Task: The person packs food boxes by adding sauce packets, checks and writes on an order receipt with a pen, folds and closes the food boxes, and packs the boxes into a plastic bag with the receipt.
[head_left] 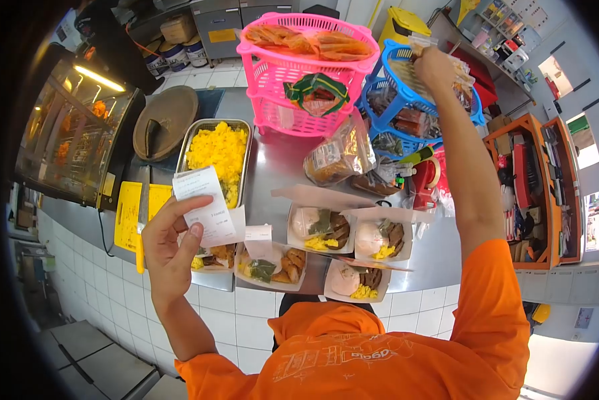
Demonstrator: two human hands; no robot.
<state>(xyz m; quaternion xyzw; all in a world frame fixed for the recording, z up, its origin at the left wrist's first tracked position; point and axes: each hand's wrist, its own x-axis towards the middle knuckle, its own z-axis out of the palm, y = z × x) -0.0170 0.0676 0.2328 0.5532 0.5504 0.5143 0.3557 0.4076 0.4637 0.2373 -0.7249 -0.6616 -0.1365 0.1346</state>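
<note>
My left hand (169, 243) pinches white paper receipts (209, 210) between thumb and fingers, above the front edge of the steel counter. At the upper right, my right hand (436, 72) reaches into the top of a blue tiered basket (396, 83) holding small plastic packets. Its fingers are curled closed, and what they grip is hidden. Below lie several open paper food boxes: one box (319, 230) has rice, yellow crumbles, dark meat slices and a green leaf. Another box (273, 267) holds brown fried pieces, with a paper slip (259, 247) standing at it.
A steel pan of yellow food (223, 157) stands beyond my left hand, near a knife (143, 207) on a yellow cutting board (126, 217). A pink tiered basket (299, 100) and a plastic bag (339, 153) stand centrally. A heated display case (79, 127) is at left.
</note>
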